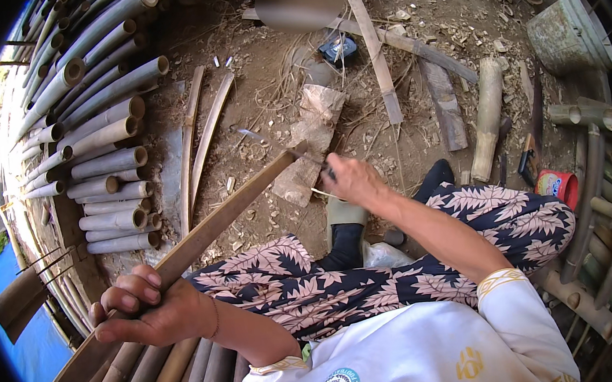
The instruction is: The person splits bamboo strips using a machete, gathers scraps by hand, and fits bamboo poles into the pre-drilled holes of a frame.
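My left hand (151, 305) is wrapped round a long flat bamboo slat (227, 210), near its lower-left end. The slat slants up to the right, and its far end lies over a pale, chipped block of wood (317, 116) on the ground. My right hand (355, 180) is closed on the dark handle of a knife (285, 146). Its narrow blade reaches up and left, crossing by the slat's far end. The blade's exact contact with the slat is hard to make out. A thin pale sliver sticks out beside my right hand.
Stacked bamboo poles (108, 158) line the left side. Two loose slats (209, 138) lie beyond my slat. Wood chips litter the dirt ground. A thick bamboo piece (487, 118), a dirty bucket (569, 33), a red container (558, 187) and a bamboo frame (600, 185) stand or lie to the right.
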Demonstrator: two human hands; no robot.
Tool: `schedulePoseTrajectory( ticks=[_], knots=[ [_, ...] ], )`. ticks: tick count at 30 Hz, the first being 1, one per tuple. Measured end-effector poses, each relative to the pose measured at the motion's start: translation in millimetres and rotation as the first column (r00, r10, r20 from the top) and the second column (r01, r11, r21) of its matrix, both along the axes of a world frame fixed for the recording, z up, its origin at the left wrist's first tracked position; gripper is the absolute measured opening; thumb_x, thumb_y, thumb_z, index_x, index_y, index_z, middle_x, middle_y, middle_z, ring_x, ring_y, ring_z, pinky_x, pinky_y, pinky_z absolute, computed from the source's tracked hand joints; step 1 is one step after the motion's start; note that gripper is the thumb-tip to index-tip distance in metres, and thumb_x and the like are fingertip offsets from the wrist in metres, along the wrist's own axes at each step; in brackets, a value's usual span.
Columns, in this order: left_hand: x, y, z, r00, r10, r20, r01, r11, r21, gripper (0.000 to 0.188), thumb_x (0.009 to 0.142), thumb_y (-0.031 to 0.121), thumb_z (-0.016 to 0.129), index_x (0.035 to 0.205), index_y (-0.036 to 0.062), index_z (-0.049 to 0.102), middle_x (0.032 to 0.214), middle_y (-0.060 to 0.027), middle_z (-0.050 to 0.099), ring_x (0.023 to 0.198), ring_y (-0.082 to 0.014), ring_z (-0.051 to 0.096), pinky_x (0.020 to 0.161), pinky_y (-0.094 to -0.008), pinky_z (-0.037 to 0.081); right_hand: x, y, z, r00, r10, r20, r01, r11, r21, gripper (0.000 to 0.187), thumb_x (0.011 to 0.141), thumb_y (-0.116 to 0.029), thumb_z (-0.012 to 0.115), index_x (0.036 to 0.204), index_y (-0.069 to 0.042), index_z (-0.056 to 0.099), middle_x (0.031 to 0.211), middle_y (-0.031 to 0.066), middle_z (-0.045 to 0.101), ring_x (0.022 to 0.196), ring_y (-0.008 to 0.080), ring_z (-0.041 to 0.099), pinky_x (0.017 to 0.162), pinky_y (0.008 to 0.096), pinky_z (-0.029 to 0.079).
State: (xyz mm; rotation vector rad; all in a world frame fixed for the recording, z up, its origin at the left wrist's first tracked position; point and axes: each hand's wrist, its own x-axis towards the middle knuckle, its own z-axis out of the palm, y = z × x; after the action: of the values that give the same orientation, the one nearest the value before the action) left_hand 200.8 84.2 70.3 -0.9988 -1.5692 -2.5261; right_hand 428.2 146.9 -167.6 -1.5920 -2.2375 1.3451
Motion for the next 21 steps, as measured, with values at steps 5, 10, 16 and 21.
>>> schedulePoseTrajectory(
  ticks=[5,10,16,21],
  knots=[
    [-7,-3,-2,0.998,0.065,0.016,-0.065,0.998,0.011,0.04,0.098,0.053,0.05,0.105,0.0133,0.049,0.07,0.0033,0.044,0.05,-0.0074,0.036,0.047,-0.0236,0.032,-1,-2,-5,0.989,0.109,-0.099,-0.076,0.953,0.295,0.025,0.091,-0.025,0.061,0.093,-0.001,0.051,0.071,0.0222,0.065,0.062,0.0368,0.067,0.055,0.0459,0.055],
    [-6,1,-1,0.997,0.02,0.074,-0.021,1.0,0.011,0.053,0.096,0.062,0.046,0.105,0.0099,0.051,0.072,0.0017,0.045,0.051,-0.0086,0.035,0.049,-0.0242,0.033,23,18,-41,0.987,0.002,0.162,-0.012,0.998,0.057,0.032,0.09,-0.029,0.06,0.098,0.002,0.054,0.081,0.0273,0.066,0.075,0.0421,0.068,0.07,0.05,0.055],
    [12,-17,16,0.97,-0.187,0.155,0.16,0.972,0.171,0.1,0.08,0.083,0.047,0.135,-0.0003,0.047,0.088,-0.005,0.047,0.073,-0.0159,0.044,0.065,-0.0321,0.039,29,0,18,0.993,-0.059,-0.107,0.06,0.998,0.007,0.035,0.09,-0.031,0.06,0.1,0.002,0.054,0.085,0.0304,0.065,0.085,0.0481,0.064,0.076,0.0523,0.05],
    [42,-8,-6,0.988,-0.13,0.088,0.111,0.975,0.192,0.059,0.091,0.068,0.048,0.104,0.0111,0.051,0.096,-0.0046,0.052,0.089,-0.0185,0.056,0.081,-0.0397,0.051,33,-29,114,0.98,-0.015,-0.197,0.003,0.998,-0.06,0.035,0.094,-0.031,0.057,0.099,0.003,0.051,0.078,0.0254,0.064,0.075,0.0428,0.066,0.069,0.0499,0.052]
  ],
)
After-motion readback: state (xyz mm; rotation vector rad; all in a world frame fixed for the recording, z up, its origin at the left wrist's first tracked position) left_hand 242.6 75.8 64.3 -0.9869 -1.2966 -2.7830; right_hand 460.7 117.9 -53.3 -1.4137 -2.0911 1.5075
